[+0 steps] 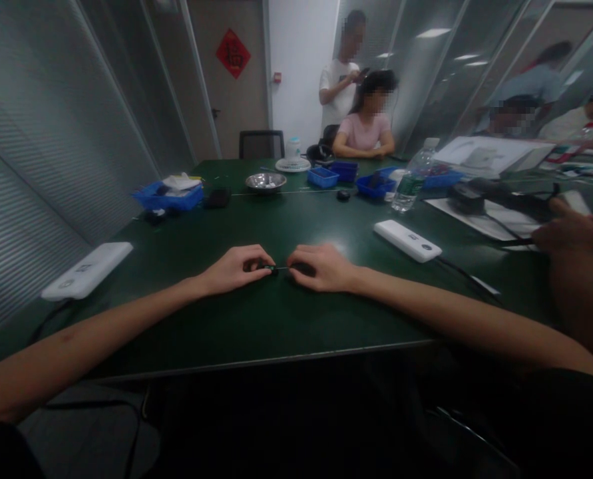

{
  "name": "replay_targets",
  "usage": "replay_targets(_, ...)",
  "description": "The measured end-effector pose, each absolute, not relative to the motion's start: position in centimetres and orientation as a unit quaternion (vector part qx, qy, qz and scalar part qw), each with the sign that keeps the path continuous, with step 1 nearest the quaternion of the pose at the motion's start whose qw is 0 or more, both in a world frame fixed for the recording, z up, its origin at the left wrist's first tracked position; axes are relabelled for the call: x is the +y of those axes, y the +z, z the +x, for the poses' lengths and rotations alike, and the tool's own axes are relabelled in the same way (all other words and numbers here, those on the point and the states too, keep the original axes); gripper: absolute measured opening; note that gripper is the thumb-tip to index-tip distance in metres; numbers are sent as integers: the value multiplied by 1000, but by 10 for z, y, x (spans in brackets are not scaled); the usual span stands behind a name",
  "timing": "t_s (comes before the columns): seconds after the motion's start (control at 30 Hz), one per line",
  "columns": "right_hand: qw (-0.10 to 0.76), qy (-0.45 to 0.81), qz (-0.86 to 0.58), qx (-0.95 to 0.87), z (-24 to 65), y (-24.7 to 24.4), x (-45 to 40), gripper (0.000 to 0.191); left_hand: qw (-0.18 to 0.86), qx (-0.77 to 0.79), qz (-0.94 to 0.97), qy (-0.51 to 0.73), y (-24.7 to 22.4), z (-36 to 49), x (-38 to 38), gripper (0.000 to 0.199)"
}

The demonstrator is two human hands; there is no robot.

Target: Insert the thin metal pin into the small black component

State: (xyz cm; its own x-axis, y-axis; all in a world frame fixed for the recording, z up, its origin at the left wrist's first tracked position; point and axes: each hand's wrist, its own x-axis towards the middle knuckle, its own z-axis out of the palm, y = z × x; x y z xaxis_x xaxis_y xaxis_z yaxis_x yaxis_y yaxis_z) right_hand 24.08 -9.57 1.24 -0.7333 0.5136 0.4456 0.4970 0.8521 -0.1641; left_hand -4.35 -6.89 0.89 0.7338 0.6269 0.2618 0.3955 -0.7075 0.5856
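My left hand is closed, pinching a small dark piece with a bit of green between thumb and fingertips just above the table. Its exact kind is too small to make out. Opposite it, my right hand is wrapped round the dark handle of a screwdriver. The thin metal shaft points left and reaches to the small piece; whether the tip touches it I cannot tell.
White power banks with cables lie left and right. Farther back are a blue tray, a metal bowl, a small fan and a plastic bottle. A co-worker's hand is at the right.
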Motion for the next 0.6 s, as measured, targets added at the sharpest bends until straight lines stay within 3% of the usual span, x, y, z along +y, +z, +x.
replay_targets(0.6, 224, -21, -264, -938, 242, 11, -97, 25, 302, 278, 891, 194, 12, -44, -68, 29)
